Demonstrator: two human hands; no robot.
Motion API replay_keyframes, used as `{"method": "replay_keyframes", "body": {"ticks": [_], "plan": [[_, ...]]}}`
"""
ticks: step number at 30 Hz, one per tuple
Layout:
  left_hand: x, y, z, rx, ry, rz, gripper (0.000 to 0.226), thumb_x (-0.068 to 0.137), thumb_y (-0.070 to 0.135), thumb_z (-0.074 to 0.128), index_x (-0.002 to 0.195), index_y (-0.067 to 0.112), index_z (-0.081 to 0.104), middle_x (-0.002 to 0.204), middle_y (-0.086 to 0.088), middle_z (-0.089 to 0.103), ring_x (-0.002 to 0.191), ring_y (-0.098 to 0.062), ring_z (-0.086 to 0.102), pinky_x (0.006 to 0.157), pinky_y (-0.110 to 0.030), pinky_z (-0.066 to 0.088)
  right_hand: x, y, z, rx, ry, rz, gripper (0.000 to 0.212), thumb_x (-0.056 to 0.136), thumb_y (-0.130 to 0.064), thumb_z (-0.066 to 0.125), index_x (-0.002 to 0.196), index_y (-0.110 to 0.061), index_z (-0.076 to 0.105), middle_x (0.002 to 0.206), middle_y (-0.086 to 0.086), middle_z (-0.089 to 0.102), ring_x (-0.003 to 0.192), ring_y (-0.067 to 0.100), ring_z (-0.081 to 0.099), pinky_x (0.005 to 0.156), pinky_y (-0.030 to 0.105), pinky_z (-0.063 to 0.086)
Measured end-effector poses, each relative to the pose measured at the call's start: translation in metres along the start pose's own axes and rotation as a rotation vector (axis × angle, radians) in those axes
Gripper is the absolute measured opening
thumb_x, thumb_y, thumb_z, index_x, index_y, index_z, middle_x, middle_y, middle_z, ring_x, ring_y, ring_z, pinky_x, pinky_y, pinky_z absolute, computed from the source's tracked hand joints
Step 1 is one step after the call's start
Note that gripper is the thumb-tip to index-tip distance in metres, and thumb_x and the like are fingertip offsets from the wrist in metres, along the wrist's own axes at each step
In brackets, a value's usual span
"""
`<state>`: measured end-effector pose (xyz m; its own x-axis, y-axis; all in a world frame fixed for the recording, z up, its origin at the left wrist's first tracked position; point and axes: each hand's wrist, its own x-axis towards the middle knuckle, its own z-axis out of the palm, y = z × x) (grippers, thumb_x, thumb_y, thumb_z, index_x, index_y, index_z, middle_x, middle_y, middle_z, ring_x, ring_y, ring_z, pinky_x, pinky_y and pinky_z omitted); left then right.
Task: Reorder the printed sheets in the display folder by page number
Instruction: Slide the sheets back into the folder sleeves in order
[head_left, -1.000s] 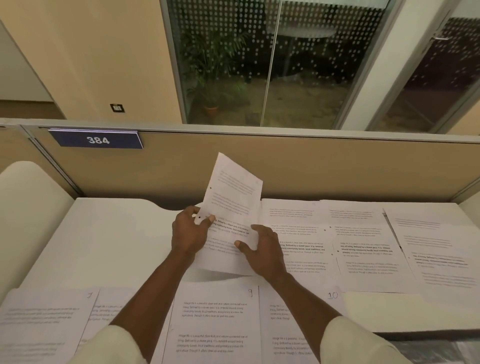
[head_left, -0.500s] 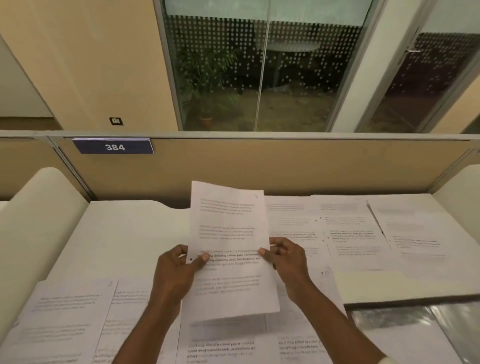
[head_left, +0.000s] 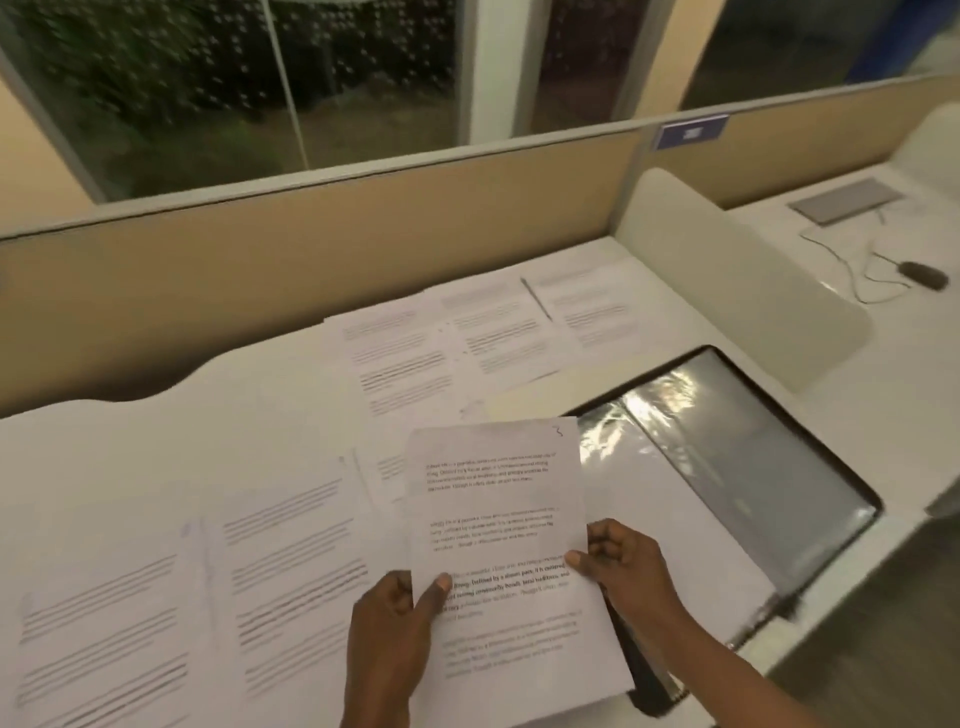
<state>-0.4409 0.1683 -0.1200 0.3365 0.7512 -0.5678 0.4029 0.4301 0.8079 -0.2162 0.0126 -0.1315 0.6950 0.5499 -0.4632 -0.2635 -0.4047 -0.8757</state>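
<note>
A: Where is the sheet (head_left: 498, 545)?
B: Above the counter (head_left: 208, 426), held at both side edges. The left hand (head_left: 389, 639) pinches its left edge, thumb on the print; the right hand (head_left: 623, 566) pinches its right edge.
A: And the folder (head_left: 737, 467)?
B: Open on the counter, just right of the sheet, its clear sleeves shining.
A: The other sheets (head_left: 291, 561)?
B: Flat in rows on the counter, left of it and behind.

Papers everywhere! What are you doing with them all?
A person holds one printed sheet in both hands, the left hand pinching its left edge and the right hand its right edge. Other sheets lie spread across the desk. The display folder lies open on the right, and the held sheet is not in it yet.
</note>
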Motion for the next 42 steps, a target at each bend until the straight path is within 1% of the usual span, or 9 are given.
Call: {"method": "replay_keyframes", "body": {"ticks": [4,13,19,25,29,33,35,39,42], "plan": [[-0.015,0.003,0.041,0.125,-0.022,-0.003,0.019,0.083,0.028,0.09,0.093,0.019,0.077,0.077,0.006,0.081,0.079,-0.013,0.079,0.089,-0.043,0.06,-0.007,0.009,-0.045,0.075,0.015,0.03,0.021,0.086,0.001,0.081,0.104,0.002,0.071,0.097,0.015,0.08,0.09,0.034,0.078,0.073,0.032,0.062],[-0.057,0.011,0.13,0.337,0.072,0.077,0.011,0.085,0.023,0.087,0.089,0.02,0.078,0.073,0.008,0.079,0.067,0.0,0.074,0.074,-0.035,0.056,0.023,0.028,-0.147,-0.035,-0.11,0.036,0.015,0.088,-0.008,0.083,0.099,-0.003,0.074,0.091,0.012,0.08,0.084,0.03,0.078,0.071,0.04,0.064],[-0.086,0.003,0.191,0.285,0.153,0.011,0.01,0.088,0.019,0.085,0.095,0.018,0.077,0.077,0.003,0.081,0.07,-0.015,0.079,0.082,-0.045,0.061,0.041,0.031,-0.217,-0.016,-0.109,0.082,0.005,0.089,0.003,0.077,0.092,-0.002,0.076,0.082,0.017,0.077,0.067,0.027,0.07,0.069,0.037,0.059],[-0.095,0.013,0.23,0.235,0.197,0.045,0.011,0.09,0.017,0.083,0.098,0.019,0.076,0.081,0.005,0.081,0.072,-0.015,0.079,0.074,-0.038,0.058,0.064,0.01,-0.257,-0.045,-0.152,0.061,0.007,0.09,0.003,0.076,0.094,-0.003,0.076,0.083,0.015,0.078,0.068,0.027,0.07,0.066,0.033,0.059],[-0.091,0.021,0.236,0.246,0.171,0.092,0.009,0.091,0.017,0.081,0.098,0.019,0.076,0.086,0.008,0.082,0.078,-0.016,0.08,0.078,-0.042,0.062,0.091,-0.013,-0.26,-0.222,-0.072,-0.137,0.022,0.084,-0.019,0.088,0.1,-0.025,0.074,0.09,-0.005,0.077,0.085,0.018,0.074,0.076,0.041,0.065],[-0.079,0.036,0.237,0.27,0.128,0.166,0.009,0.092,0.014,0.08,0.098,0.019,0.075,0.087,0.011,0.081,0.081,-0.014,0.08,0.076,-0.038,0.064,0.107,-0.055,-0.256,-0.39,-0.07,-0.449,0.061,0.077,-0.026,0.093,0.127,-0.038,0.061,0.125,-0.023,0.064,0.11,0.002,0.064,0.08,0.023,0.059],[-0.071,0.045,0.239,0.275,0.103,0.199,0.013,0.092,0.012,0.08,0.1,0.021,0.074,0.089,0.014,0.081,0.083,-0.011,0.079,0.076,-0.033,0.063,0.116,-0.077,-0.253,-0.504,-0.084,-0.583,0.076,0.075,-0.034,0.094,0.139,-0.041,0.053,0.138,-0.023,0.053,0.122,-0.001,0.054,0.093,0.022,0.052],[-0.049,0.063,0.244,0.274,0.056,0.236,0.014,0.094,0.012,0.079,0.101,0.023,0.073,0.089,0.017,0.08,0.081,-0.008,0.079,0.074,-0.034,0.064,0.14,-0.117,-0.242,-0.751,-0.05,-0.79,0.092,0.074,-0.054,0.087,0.153,-0.035,0.044,0.16,-0.009,0.04,0.145,0.006,0.031,0.119,0.04,0.029],[-0.036,0.068,0.245,0.293,0.028,0.279,0.011,0.095,0.019,0.078,0.1,0.027,0.071,0.091,0.018,0.08,0.08,-0.01,0.078,0.072,-0.041,0.065,0.155,-0.148,-0.237,-0.85,-0.137,-0.787,0.093,0.069,-0.053,0.091,0.15,-0.031,0.05,0.152,-0.01,0.051,0.138,0.012,0.044,0.116,0.045,0.036]]}}
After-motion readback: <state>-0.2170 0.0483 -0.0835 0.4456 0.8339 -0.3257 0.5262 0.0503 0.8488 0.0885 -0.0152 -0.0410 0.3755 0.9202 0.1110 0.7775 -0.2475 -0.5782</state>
